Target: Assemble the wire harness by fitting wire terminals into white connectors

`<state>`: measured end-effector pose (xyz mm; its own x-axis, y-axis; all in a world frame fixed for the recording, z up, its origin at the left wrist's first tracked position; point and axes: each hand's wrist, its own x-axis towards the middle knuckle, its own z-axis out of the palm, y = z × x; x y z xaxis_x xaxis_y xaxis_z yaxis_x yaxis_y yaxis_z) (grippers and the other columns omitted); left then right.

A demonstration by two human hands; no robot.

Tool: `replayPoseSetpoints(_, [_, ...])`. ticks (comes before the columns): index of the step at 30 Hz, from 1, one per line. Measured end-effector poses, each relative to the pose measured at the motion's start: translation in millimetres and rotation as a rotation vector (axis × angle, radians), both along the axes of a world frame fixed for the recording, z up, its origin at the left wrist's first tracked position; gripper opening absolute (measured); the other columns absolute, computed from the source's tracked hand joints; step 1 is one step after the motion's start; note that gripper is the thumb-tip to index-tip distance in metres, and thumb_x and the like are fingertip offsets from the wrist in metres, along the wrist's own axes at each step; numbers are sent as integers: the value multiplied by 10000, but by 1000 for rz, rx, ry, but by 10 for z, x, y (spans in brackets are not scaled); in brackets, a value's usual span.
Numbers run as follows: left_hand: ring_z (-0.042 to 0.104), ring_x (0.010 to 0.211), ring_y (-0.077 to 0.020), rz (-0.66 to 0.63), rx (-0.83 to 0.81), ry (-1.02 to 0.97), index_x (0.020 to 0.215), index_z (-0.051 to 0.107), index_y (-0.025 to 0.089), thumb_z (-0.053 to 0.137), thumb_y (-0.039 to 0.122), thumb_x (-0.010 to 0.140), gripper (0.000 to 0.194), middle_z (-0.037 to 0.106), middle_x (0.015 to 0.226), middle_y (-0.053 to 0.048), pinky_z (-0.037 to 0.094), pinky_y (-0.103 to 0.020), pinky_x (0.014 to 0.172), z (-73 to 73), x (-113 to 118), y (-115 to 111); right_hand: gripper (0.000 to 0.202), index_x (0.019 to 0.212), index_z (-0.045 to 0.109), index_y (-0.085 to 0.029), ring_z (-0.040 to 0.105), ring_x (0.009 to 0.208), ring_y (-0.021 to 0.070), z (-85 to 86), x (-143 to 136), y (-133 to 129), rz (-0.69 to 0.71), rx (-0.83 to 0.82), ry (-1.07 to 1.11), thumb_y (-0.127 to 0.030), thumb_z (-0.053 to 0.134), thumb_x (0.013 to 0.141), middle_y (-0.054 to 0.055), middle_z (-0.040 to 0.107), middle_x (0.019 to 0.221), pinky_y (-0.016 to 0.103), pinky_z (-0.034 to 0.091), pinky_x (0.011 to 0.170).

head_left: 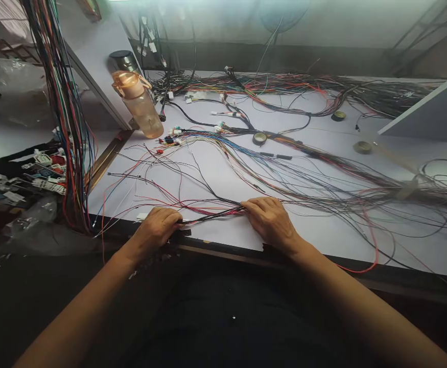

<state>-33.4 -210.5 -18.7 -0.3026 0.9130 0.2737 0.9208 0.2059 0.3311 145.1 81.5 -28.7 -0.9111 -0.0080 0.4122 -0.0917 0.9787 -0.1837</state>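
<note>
Near the front edge of the white table, my left hand [159,225] is closed around one part of a bundle of black and red wires [211,215]. Farther right, my right hand [267,217] pinches the same bundle, its fingers wrapped over the top. Between the two hands the wires run nearly straight. Loose wire ends fan out to the left beyond my left hand. Behind lies a longer wire harness [227,145] of blue, brown and dark wires, with small white connectors [175,132] at its left end.
A peach-coloured water bottle [141,107] and a dark-lidded one [124,61] stand at the back left. Tape rolls [259,138] lie among the wires. A thick wire bunch [60,112] hangs at the left, beside a heap of connectors [47,163]. A panel [433,110] rises at the right.
</note>
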Motion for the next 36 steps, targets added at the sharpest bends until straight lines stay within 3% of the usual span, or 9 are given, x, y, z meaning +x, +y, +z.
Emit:
replayPoseSetpoints(4, [607, 903, -208, -52, -34, 79, 1069, 605, 215, 555, 291, 933, 164, 665, 953, -55, 387, -342, 825, 0, -52, 92, 271, 1159, 620, -190, 583, 971, 181, -31, -16, 75, 3, -24, 22, -145, 467, 940, 72, 678, 1052, 338, 425, 876])
replayPoseSetpoints(10, [589, 834, -198, -49, -19, 141, 973, 618, 203, 513, 276, 950, 130, 665, 912, -50, 370, -331, 787, 71, -127, 230, 431, 1294, 532, -150, 557, 1044, 232, 32, 49, 214, -73, 4, -59, -336, 577, 907, 106, 638, 1170, 360, 412, 882])
replayPoseSetpoints(14, [588, 818, -191, -104, 6, 150, 979, 607, 200, 515, 244, 948, 107, 662, 889, -46, 376, -327, 794, 90, -152, 340, 218, 1087, 642, -168, 579, 921, 196, 9, -6, 347, -113, 107, -38, -244, 483, 959, 71, 692, 986, 323, 387, 806])
replayPoseSetpoints(18, [598, 853, -179, -140, 24, 172, 1011, 593, 189, 510, 215, 953, 105, 667, 938, -47, 395, -324, 819, 91, -108, 470, 230, 927, 664, -158, 577, 830, 190, -31, -92, 544, -171, 141, -16, -240, 454, 968, 71, 691, 884, 321, 383, 749])
replayPoseSetpoints(21, [600, 917, -194, -141, 22, 194, 1103, 582, 172, 517, 231, 953, 174, 664, 1019, -72, 421, -330, 825, 78, -28, 473, 286, 1150, 611, -147, 578, 1005, 218, -13, -68, 589, -74, 68, 11, -317, 517, 941, 100, 669, 1097, 339, 412, 845])
replayPoseSetpoints(24, [587, 998, -238, -109, 9, 229, 1217, 557, 165, 527, 281, 947, 296, 643, 1110, -111, 447, -365, 840, 42, 74, 400, 550, 1373, 443, -120, 470, 1241, 255, 41, -34, 432, 18, 32, 47, -391, 565, 910, 143, 545, 1341, 390, 377, 995])
replayPoseSetpoints(27, [574, 1036, -260, -90, 4, 252, 1258, 545, 164, 531, 250, 939, 331, 632, 1141, -117, 458, -399, 879, -3, 170, 326, 501, 1389, 431, -142, 405, 1316, 242, 89, -72, 116, 94, 51, 81, -321, 536, 934, 116, 505, 1403, 408, 317, 1069])
replayPoseSetpoints(31, [567, 1052, -253, -81, 46, 217, 1280, 534, 165, 490, 141, 934, 350, 627, 1152, -117, 467, -409, 910, -39, 245, 265, 334, 1272, 555, -175, 527, 1127, 203, 77, -148, -248, 165, 56, 73, -220, 514, 944, 63, 640, 1226, 379, 349, 1001])
replayPoseSetpoints(36, [585, 982, -214, -23, 94, 96, 1265, 562, 201, 434, 68, 928, 384, 645, 1046, -93, 488, -392, 887, -52, 252, 222, 209, 1065, 669, -213, 524, 866, 163, -40, -102, -335, 204, 5, 27, -155, 517, 933, 30, 675, 954, 322, 383, 824])
